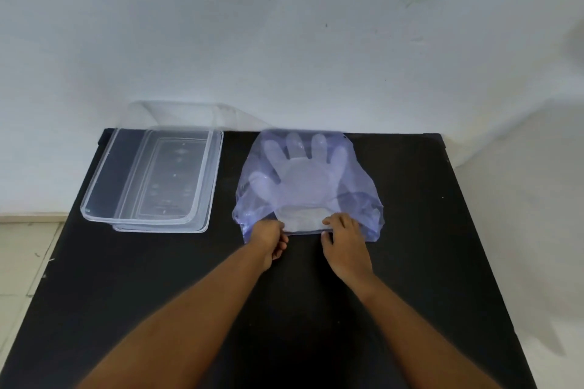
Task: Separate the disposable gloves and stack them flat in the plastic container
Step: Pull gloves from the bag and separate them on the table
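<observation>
A stack of translucent disposable gloves [300,177] lies flat inside a bluish clear plastic bag [363,202] on the black table, fingers pointing away from me. My left hand [268,238] pinches the bag's near opening at its left side. My right hand [344,237] grips the same near edge at the right, fingers curled over the plastic by the glove cuffs. The clear plastic container [94,186] stands to the left of the bag with nothing in it, apart from both hands.
A clear lid [211,199] lies under or beside the container. The black table [316,309] ends at a pale wall [284,41] just behind the bag. Tiled floor [22,256] shows past the table's left edge.
</observation>
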